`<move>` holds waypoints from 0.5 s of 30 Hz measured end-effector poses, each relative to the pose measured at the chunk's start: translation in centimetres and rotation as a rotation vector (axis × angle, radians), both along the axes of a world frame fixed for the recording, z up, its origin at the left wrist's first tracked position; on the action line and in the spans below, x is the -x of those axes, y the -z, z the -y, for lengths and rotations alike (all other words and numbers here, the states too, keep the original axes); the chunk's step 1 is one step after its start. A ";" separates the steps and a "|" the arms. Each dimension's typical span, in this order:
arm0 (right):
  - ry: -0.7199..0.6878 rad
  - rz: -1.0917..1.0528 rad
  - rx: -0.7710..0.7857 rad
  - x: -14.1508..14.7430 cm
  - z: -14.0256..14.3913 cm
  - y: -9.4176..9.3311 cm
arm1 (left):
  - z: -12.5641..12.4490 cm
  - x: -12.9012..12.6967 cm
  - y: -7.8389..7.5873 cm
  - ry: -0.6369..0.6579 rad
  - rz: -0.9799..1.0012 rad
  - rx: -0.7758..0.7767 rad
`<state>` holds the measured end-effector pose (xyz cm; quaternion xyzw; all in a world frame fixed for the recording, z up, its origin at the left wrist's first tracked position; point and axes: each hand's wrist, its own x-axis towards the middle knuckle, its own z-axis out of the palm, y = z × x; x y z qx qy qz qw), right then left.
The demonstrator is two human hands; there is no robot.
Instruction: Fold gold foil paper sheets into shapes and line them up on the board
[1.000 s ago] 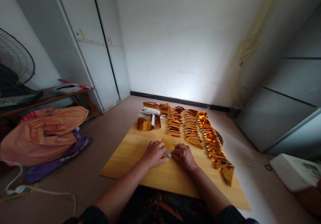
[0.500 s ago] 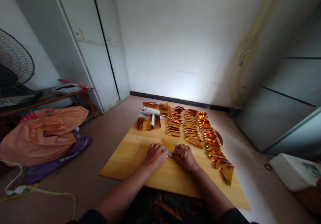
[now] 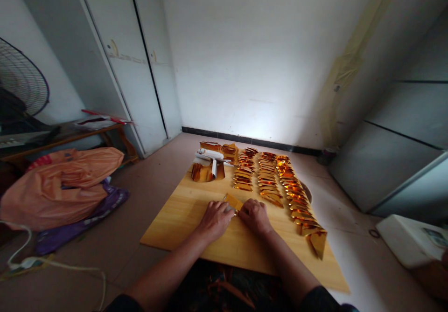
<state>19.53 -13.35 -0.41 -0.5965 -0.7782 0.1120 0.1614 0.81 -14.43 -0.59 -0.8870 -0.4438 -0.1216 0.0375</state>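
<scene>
Between my hands a small sheet of gold foil paper [image 3: 233, 202] lies on the wooden board [image 3: 185, 218], its near edge turned over. My left hand [image 3: 217, 218] grips the sheet's left side with curled fingers. On its right side, my right hand [image 3: 255, 215] pinches the near corner. Beyond the hands stand rows of folded gold paper pieces: a left row [image 3: 244, 172], a middle row [image 3: 269, 176] and a right row [image 3: 296, 195] that reaches toward the near right corner. A stack of gold foil sheets [image 3: 202, 172] sits at the far left, beside white paper wrapping [image 3: 209, 154].
Left of the board, an orange plastic bag [image 3: 63, 176] and a purple bag [image 3: 80, 218] lie on the floor near a pale cable [image 3: 70, 266]. A fan [image 3: 24, 79] stands at far left. A white box [image 3: 409, 242] is at right, a cabinet [image 3: 140, 65] behind.
The paper's near edge has been turned over further between my fingers. My right hand has shifted slightly left and up; the rows of folded pieces stay as they were.
</scene>
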 end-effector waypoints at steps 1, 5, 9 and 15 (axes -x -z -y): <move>0.004 0.013 0.012 0.1 -0.1 -0.1 | 0.0 0.1 0.0 0.005 -0.001 -0.004; 0.019 0.052 0.054 0.3 -0.4 -0.3 | -0.1 0.2 0.2 0.014 -0.007 -0.006; 0.025 0.078 0.066 0.4 -0.6 -0.4 | 0.0 0.2 0.2 0.004 -0.011 0.012; 0.047 0.111 0.065 0.6 -0.6 -0.3 | 0.2 0.5 0.0 0.042 0.009 0.001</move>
